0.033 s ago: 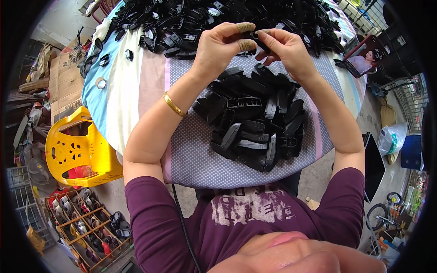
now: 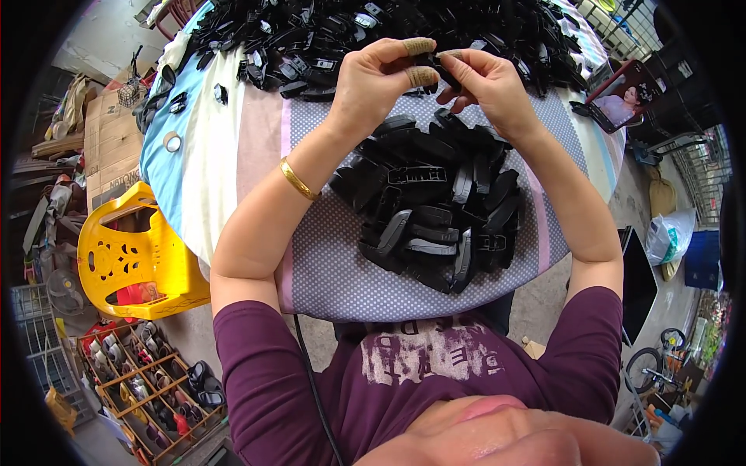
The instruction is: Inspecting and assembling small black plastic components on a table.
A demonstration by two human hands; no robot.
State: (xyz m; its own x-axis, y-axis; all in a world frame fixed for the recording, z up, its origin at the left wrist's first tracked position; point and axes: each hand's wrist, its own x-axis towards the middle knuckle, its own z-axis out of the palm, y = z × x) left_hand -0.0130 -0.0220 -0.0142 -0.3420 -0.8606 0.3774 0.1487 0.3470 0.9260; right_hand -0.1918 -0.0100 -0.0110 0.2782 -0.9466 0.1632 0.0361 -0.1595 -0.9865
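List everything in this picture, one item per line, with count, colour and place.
small clip part: one, black, pinched between both hands
near pile of clips: many, black, on the dotted cloth below the hands
far heap of clips: many, black, across the table's far side
table: one, covered in blue, white, pink and dotted cloth
tape roll: one, pale, on the table's left edge
phone: one, red case, propped at the table's right
chair: one, yellow plastic, left of the table
shoe rack: one, wooden, lower left floor
bracelet: one, gold, left wrist
left hand: taped fingertips, gripping the part
right hand: gripping the part
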